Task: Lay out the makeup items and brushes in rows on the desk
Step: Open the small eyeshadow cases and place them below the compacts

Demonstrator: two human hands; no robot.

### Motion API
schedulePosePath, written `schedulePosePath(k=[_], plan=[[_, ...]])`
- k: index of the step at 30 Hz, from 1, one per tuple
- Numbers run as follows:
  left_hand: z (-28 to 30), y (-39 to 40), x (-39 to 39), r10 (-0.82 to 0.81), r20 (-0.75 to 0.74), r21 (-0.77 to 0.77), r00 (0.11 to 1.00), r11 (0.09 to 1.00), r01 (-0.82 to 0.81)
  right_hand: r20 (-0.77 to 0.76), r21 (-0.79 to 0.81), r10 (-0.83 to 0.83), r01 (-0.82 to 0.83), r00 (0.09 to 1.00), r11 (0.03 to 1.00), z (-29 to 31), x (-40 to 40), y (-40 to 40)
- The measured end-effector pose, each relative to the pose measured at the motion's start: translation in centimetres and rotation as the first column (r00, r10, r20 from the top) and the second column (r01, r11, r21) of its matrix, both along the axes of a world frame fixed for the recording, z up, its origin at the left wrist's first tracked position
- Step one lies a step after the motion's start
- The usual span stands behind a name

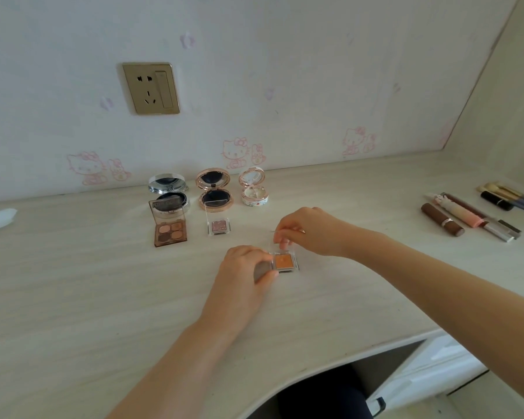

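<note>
A person's right hand (303, 229) pinches the raised clear lid (282, 238) of a small single eyeshadow pan (285, 262) with an orange shade, while the left hand (242, 267) has its fingers curled around the pan's left side, its grip steadying the case on the pale wood-grain worktop (73, 297). The little case sits near the middle of the worktop, in front of and to the right of the items already set out.

Behind it, a second row holds a brown four-shade eyeshadow palette (170, 229) and a clear single pan of pink glitter shadow (220, 226), both with lids standing open. Further back, near the wall, three round compacts stand open side by side: a silver compact (169, 192), a rose-gold compact (214, 190) and a small white floral compact (253, 189).

Well apart, at the right end of the worktop, lie a brown lipstick tube (442, 219), several lip gloss tubes (472, 216) and a cluster of makeup brushes (511, 196). A gold wall socket (151, 88) is set in the cartoon-cat wallpaper (285, 71) above.
</note>
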State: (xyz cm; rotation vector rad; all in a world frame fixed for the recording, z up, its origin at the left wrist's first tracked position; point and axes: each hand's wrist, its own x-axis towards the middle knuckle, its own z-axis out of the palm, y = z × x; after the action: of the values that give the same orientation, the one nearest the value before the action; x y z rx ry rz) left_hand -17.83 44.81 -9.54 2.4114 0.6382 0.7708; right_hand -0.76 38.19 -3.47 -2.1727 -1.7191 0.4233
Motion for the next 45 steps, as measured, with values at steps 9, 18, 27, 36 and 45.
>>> schedulePosePath(k=[9, 18, 27, 36, 45], plan=[[0.2, -0.1, 0.1, -0.019, 0.027, 0.02, 0.999, 1.0, 0.018, -0.201, 0.25, -0.272, 0.317, 0.941, 0.915, -3.1, -1.5, -3.0], [0.2, -0.2, 0.2, 0.0, 0.038, -0.016, 0.999, 1.0, 0.001, 0.107, 0.272, -0.237, 0.201, 0.966, 0.941, -6.8, -3.8, -6.2], [-0.1, -0.2, 0.7, 0.015, -0.068, 0.079, 0.998, 0.997, -0.009, 0.129, 0.343, -0.209, 0.154, 0.969, 0.927, -6.8, -3.0, -5.4], [0.5, 1.8, 2.9, 0.137, -0.133, 0.277, 0.982, 0.956, -0.096, 0.063, 0.325, -0.21, 0.179, 0.976, 0.929, -6.0, -0.8, -1.6], [1.6, 3.6, 3.9, 0.233, -0.175, 0.507, 0.957, 0.854, -0.115, 0.059, 0.281, -0.184, 0.16, 0.981, 0.946, -5.5, 0.7, 2.2]])
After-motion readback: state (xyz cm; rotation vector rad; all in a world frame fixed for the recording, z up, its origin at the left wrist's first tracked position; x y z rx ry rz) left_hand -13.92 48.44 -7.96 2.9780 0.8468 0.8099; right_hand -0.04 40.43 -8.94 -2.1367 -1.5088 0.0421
